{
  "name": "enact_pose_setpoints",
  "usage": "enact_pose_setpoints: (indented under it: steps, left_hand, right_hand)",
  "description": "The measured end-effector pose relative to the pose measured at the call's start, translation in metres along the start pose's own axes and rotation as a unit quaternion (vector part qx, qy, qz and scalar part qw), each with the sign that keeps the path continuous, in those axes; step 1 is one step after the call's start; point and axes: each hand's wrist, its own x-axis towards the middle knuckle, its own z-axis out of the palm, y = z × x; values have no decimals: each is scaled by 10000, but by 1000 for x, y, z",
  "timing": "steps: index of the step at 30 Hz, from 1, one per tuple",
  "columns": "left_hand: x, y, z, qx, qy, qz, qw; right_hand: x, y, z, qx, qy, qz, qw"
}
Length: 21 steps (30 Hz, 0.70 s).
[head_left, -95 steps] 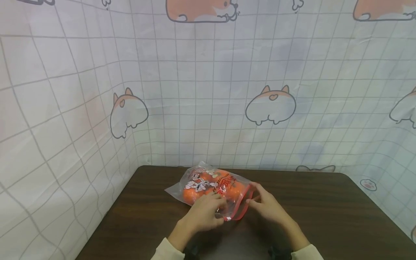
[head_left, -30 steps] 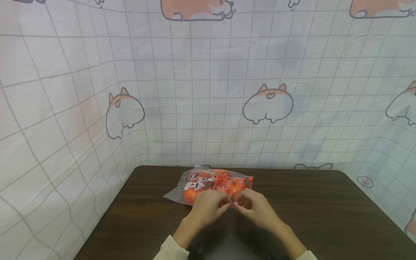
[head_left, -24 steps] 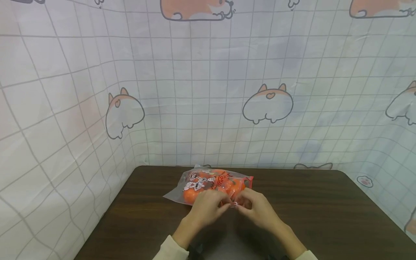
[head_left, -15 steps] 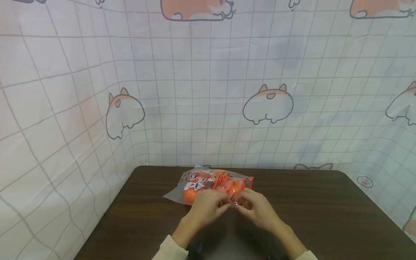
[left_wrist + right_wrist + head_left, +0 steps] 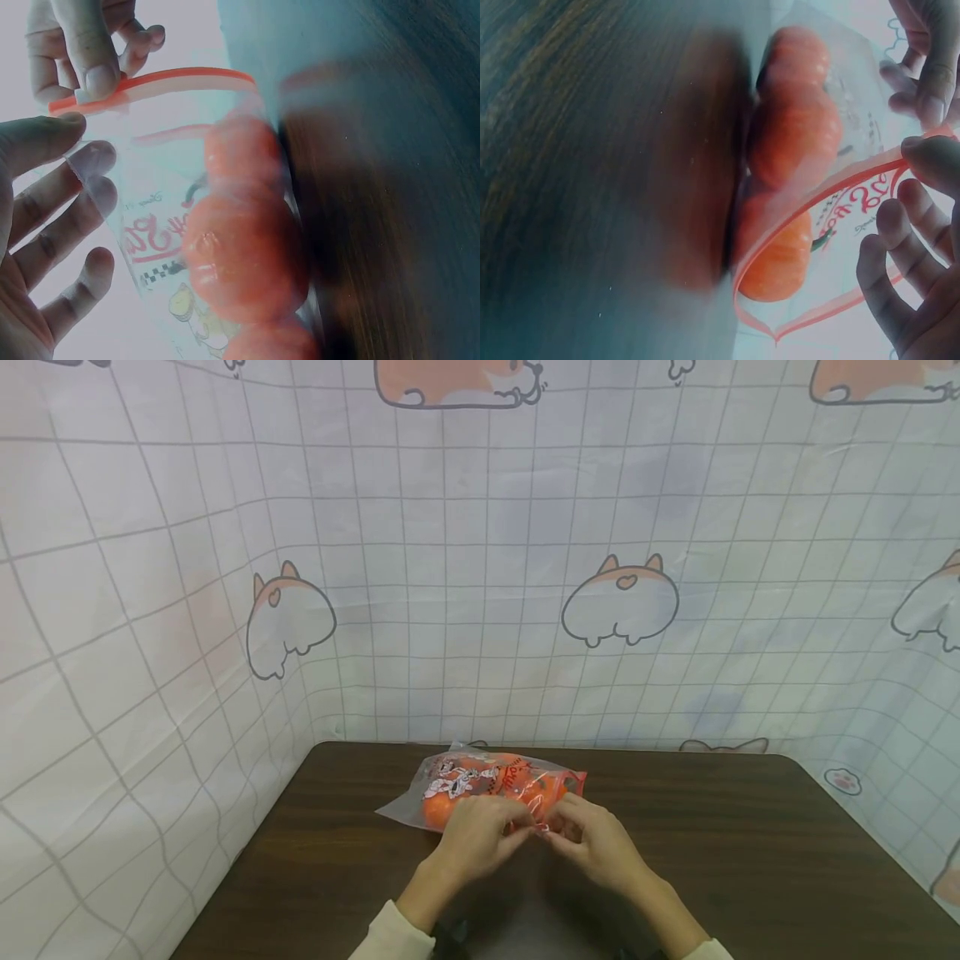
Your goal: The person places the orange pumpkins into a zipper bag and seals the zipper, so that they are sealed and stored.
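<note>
A clear zip bag (image 5: 411, 806) with cartoon print and a red zip strip (image 5: 810, 201) lies on the table, several round orange fruits (image 5: 244, 251) inside. They are ribbed like small pumpkins, and one shows a green stem in the right wrist view. My left hand (image 5: 478, 837) pinches the strip's near end between thumb and forefinger, other fingers spread against the bag. Close beside it, my right hand (image 5: 597, 842) pinches the same strip by a small white slider (image 5: 81, 96). Further along, the strip gapes apart in the right wrist view.
The dark wooden table (image 5: 735, 835) reaches back to a white grid-patterned cloth (image 5: 480, 593) with cartoon dogs, which hangs behind and along both sides. The bag lies near the table's back edge.
About three seconds ago my right hand held the strip further right and the mouth gaped wide. Since then both hands have come together at the near corner; over the last second they hardly move.
</note>
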Motion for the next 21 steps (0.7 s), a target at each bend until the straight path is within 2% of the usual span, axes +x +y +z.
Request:
enact_pose_setpoints:
  steps: [13, 21]
  left_hand:
    - [0, 1, -1, -111, 311, 65, 9994]
    - [1, 0, -4, -245, 257, 23, 9994]
  right_hand:
    - [-1, 3, -3, -261, 32, 39, 9996]
    - [-1, 3, -5, -553, -16, 170, 9983]
